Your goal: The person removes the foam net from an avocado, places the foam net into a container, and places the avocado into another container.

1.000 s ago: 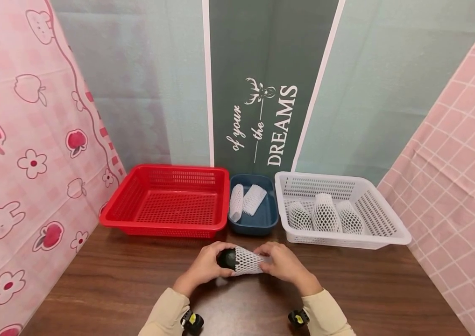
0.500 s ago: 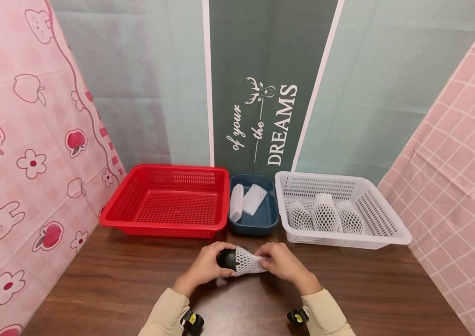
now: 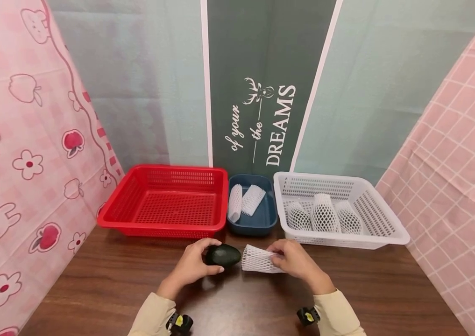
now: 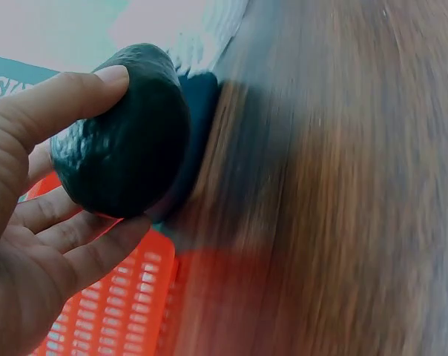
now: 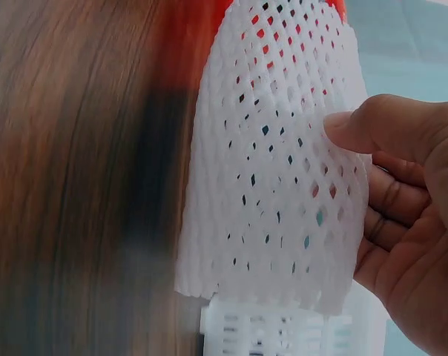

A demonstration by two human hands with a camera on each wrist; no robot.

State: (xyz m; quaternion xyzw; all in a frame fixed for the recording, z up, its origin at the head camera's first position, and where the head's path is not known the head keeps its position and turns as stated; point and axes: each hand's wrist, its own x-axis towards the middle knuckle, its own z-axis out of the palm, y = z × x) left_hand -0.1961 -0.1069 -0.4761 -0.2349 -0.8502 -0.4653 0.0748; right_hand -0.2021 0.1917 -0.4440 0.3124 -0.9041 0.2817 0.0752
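Note:
A dark green avocado (image 3: 223,255) sits in my left hand (image 3: 191,265), just above the wooden table. In the left wrist view the thumb lies across the avocado (image 4: 127,148) and the fingers curl under it. My right hand (image 3: 298,262) pinches a white foam net sleeve (image 3: 258,259) between thumb and fingers. The sleeve hangs flattish with its mouth toward the avocado, a narrow gap apart from it. Seen from the right wrist, the net (image 5: 276,170) has nothing inside, and red shows through its holes.
Behind the hands stand a red basket (image 3: 115,219), a blue bin (image 3: 268,210) with two foam net sleeves (image 3: 254,199), and a white basket (image 3: 382,240). Several net-covered avocados (image 3: 325,214) lie in the white basket. Brown table (image 3: 237,308) spreads in front.
The avocado has come out of the foam net sleeve, which had covered its right part. My left hand moved left with the avocado; my right hand moved right with the sleeve.

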